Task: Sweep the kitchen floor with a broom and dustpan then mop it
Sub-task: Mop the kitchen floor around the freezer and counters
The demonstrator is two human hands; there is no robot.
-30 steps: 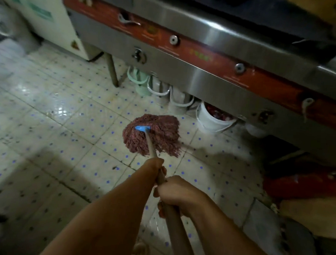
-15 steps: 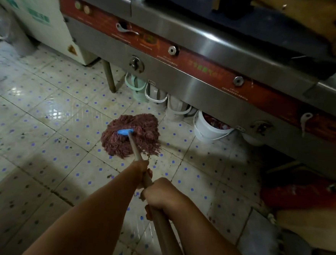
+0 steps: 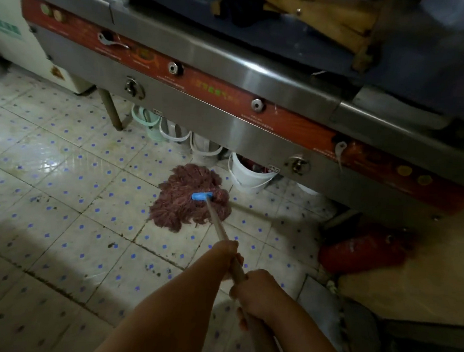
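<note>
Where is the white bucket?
In the head view, the white bucket sits on the floor under the steel stove, just right of and behind the mop head.

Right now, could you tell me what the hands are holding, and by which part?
Both hands grip the mop's wooden handle: the left hand further down it, the right hand just behind.

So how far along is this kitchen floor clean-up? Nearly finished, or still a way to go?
Sweeping seems over: no broom or dustpan is in view. Mopping is in hand: the left hand and right hand both grip the mop handle, with the mop head flat on the floor near a white bucket. Left: dark specks and grimy grout lines show on the nearer tiles, so plenty remains.
</note>
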